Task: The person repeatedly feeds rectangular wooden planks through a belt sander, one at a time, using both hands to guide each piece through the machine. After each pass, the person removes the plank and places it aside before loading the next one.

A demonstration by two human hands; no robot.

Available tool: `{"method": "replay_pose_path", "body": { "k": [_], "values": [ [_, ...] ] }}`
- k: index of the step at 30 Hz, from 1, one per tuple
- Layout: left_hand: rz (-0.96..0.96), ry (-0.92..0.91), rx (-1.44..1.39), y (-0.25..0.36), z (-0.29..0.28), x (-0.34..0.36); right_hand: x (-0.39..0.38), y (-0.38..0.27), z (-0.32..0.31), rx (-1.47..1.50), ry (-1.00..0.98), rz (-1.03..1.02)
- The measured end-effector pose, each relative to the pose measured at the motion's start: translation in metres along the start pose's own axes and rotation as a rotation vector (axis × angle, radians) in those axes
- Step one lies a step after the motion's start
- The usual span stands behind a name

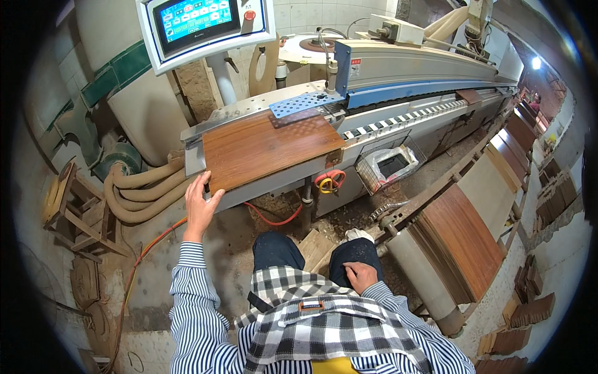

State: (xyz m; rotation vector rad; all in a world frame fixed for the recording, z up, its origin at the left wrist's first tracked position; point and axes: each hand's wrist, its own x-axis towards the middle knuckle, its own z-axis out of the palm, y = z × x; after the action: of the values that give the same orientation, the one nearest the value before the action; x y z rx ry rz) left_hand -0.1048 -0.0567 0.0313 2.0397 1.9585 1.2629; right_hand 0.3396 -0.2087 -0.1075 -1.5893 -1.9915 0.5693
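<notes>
A flat brown wood-grain board (271, 149) lies on the infeed end of a long edge-banding machine (430, 75), its far right part under a blue perforated plate (305, 103). My left hand (200, 207) is at the board's near left corner, thumb by the front edge and fingers along the left edge. Those fingers are spread and touch the corner without wrapping round it. On my right knee rests my right hand (362, 275), with nothing visible in it and its fingers loosely bent and apart.
A lit control screen (198, 22) with a red button stands above the machine. Red-handled scissors (330, 181) hang at its front beside a lined wire basket (389, 168). Stacked boards (464, 240) lie on a roller conveyor (427, 280) at right. Hoses (146, 187) and a wooden stool (87, 212) are left.
</notes>
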Motion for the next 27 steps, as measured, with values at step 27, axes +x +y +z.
{"method": "replay_pose_path", "body": {
  "k": [27],
  "values": [
    [0.377, 0.111, 0.251, 0.051, 0.104, 0.022, 0.061, 0.069, -0.162, -0.789, 0.469, 0.022]
  ]
}}
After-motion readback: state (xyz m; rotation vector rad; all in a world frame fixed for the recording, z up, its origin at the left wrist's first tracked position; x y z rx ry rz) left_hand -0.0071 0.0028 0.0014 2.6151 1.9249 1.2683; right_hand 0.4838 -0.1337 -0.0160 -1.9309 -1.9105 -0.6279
